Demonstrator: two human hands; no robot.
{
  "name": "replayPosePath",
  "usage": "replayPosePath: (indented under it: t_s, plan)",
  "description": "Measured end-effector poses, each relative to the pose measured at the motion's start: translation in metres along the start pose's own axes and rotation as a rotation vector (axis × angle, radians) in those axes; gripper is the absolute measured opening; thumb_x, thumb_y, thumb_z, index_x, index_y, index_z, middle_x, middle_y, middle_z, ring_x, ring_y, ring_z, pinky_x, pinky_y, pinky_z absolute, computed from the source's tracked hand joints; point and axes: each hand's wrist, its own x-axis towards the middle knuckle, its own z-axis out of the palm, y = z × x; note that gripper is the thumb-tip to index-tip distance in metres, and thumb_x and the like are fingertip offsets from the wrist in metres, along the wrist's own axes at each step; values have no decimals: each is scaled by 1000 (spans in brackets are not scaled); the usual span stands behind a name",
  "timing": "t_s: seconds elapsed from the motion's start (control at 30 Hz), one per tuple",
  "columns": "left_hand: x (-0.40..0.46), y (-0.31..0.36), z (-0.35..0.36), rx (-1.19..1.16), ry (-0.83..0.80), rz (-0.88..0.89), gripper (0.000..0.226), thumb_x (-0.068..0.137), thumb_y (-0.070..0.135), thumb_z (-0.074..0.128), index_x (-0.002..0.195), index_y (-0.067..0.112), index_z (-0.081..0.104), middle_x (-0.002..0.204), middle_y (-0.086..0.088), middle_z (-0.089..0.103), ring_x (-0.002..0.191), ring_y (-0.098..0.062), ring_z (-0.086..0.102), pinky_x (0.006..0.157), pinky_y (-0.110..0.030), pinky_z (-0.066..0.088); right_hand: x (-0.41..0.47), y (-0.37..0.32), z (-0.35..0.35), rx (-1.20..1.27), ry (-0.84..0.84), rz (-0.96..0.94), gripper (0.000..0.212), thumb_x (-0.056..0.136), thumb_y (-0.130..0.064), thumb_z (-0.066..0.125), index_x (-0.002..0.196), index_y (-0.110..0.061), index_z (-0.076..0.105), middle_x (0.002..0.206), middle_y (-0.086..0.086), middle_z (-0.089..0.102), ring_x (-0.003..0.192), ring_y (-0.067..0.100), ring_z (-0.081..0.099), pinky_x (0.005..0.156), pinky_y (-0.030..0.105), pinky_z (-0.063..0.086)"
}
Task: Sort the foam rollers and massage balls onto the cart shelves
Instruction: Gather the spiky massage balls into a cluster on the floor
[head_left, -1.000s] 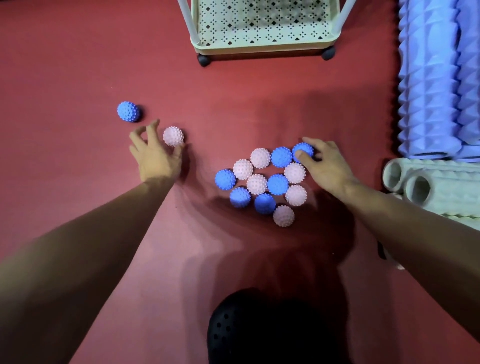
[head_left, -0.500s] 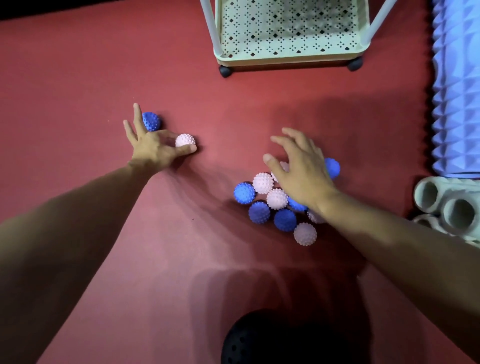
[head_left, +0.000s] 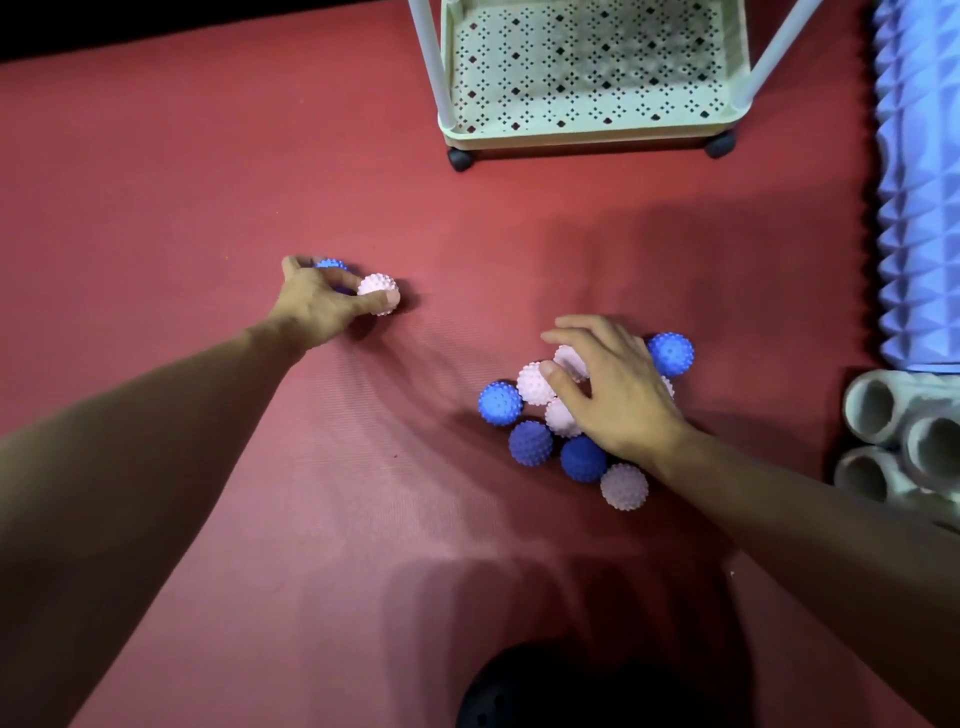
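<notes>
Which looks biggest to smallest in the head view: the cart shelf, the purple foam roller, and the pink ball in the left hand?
1. cart shelf
2. purple foam roller, partly cut off at the frame edge, so this ranking is unsure
3. pink ball in the left hand, clearly smallest

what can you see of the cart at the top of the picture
Only the cart's lowest part shows, at the top edge right of centre. It is a pale green tray that looks like plastic, with a raised rim and a floor pierced by small diamond-shaped holes. Two white posts rise from its near corners and run out of frame. Two dark castors sit under those corners on the red mat. The visible shelf holds nothing, and neither hand touches it.
</notes>
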Motion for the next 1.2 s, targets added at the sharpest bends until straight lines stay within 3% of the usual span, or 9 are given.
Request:
replayPosePath:
  t_s: [0.1,0.23,0.37,0.43,0.53,0.6,0.73,0.93,1.2]
  plan:
    - [-26,21,18,-379,-114,51,50,59,54,94,91,20,75,104,-3,72,93,-10,65,93,-25,53,1,-10,-5,134,-1,-12,46,94,-46,61,136,-27,56,141,-11,47,127,11,50,108,36,40]
    - [-80,73,61,-488,-464,141,38,71,36,87,97,13,72,99,-5,72,92,-14,64,95,-30,50,7,-25,-27,300,-20,-47,73,86,-38,77,149,-29,41,144,-12,39,130,4,48,103,22,43]
    - [-110,112,102,-512,-604,177,43,80,37,85,101,4,67,95,-12,72,90,-22,63,93,-43,52,6,-18,-52,285,131,-101,46,86,-23,77,128,-17,60,124,-5,56,113,6,57,94,26,47]
    - [-110,123,117,-543,-596,188,39,87,47,74,99,10,67,86,-1,65,83,-18,58,81,-35,51,-3,-7,-58,291,243,-13,38,87,-21,77,121,-15,63,118,-3,58,107,3,56,96,23,45]
    - [-93,127,133,-382,-379,323,10,104,21,56,108,21,65,89,11,61,76,1,56,78,-24,50,-24,21,-59,314,431,264,39,85,-25,79,122,-18,67,119,2,52,107,4,55,100,22,44]
    - [-82,123,137,-149,-264,411,15,106,26,50,118,27,60,95,12,63,88,-6,60,94,-32,49,-40,42,-57,299,445,462,46,83,-29,81,125,-17,64,117,2,56,105,11,58,99,21,43]
    - [-71,118,148,214,-271,311,51,101,46,55,147,32,39,106,-10,68,96,-30,58,84,-35,42,-59,66,-49,385,363,815,53,78,-38,84,116,-12,59,98,-1,64,95,20,63,84,25,44]
    - [-76,120,179,178,-455,397,52,103,34,52,154,33,39,143,-7,46,132,-24,50,117,-28,31,-58,56,-26,308,305,727,37,93,-34,67,125,-15,62,118,9,49,113,29,54,103,27,36]
    - [-72,118,182,395,-467,444,61,107,32,45,161,37,17,164,-8,19,149,-33,24,123,-34,15,-73,60,-38,40,157,617,54,97,-49,55,145,-25,45,136,6,48,124,32,51,101,41,42]
